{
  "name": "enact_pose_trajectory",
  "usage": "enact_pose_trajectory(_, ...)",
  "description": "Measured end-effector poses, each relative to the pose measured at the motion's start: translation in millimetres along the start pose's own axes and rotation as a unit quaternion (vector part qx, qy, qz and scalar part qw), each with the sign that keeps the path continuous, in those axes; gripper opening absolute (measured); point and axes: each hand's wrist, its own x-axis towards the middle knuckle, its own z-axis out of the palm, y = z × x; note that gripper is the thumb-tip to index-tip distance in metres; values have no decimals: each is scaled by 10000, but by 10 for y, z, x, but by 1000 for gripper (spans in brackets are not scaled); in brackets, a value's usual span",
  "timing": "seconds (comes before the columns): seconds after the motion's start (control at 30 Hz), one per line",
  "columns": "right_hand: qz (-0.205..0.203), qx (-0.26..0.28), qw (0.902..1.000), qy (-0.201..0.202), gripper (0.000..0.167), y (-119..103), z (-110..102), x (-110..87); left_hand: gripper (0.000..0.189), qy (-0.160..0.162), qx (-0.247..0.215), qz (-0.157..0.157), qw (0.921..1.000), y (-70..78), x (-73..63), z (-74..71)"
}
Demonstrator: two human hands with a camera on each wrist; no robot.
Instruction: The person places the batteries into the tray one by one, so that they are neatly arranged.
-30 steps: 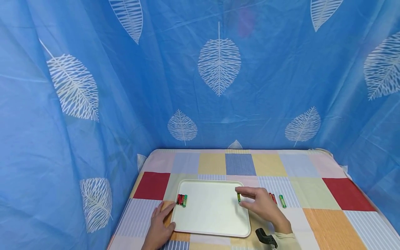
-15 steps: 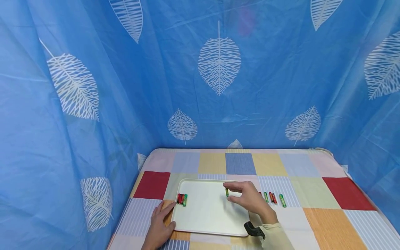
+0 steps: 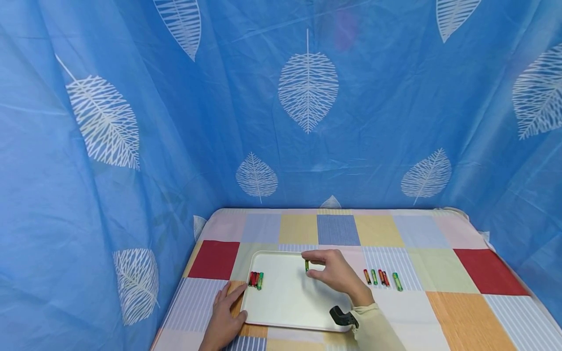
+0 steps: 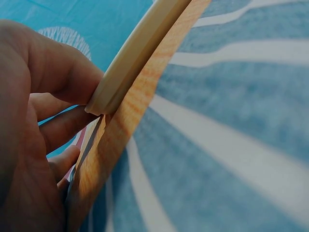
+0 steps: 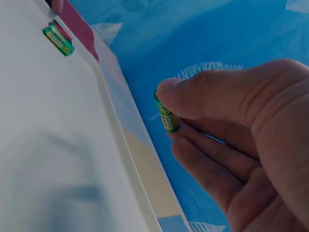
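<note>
My right hand (image 3: pixel 335 273) pinches a green and yellow battery (image 3: pixel 307 265) between thumb and fingertips, held over the white tray (image 3: pixel 290 302). In the right wrist view this battery (image 5: pixel 167 113) stands nearly upright between thumb and fingers. At the tray's left edge my left hand (image 3: pixel 224 317) rests on the tablecloth, index finger and thumb touching the rim. The left wrist view has the thumb tip right at the cream rim (image 4: pixel 140 55), other fingers loosely spread below. Red and green batteries (image 3: pixel 255 280) lie side by side in the tray's left part, close to the left index finger.
Right of the tray, several red and green batteries lie on the patchwork tablecloth (image 3: pixel 452 312), among them a red one (image 3: pixel 367 276) and a larger green one (image 3: pixel 397 281). A blue curtain (image 3: pixel 351 170) with leaf prints hangs behind and at both sides.
My right hand has carried the battery leftward, from the tray's right edge to above its middle, uncovering batteries on the cloth at right. The left hand stays put.
</note>
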Motion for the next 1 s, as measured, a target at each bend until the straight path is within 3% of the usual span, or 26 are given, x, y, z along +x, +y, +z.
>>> enact_pose_trajectory(0.43,-129,-2,9998,-121,44,-64,199,147,72,20,-49,17,10000,1,-14,7)
enact_pose_trajectory(0.63,-8,36,9996,-263,46,-122,277,220,71,17,-52,31,10000,-3,-15,11)
enact_pose_trajectory(1.0,-105,-81,9987,-484,44,-188,576,319,72,19,-14,-14,10000,16,-30,1)
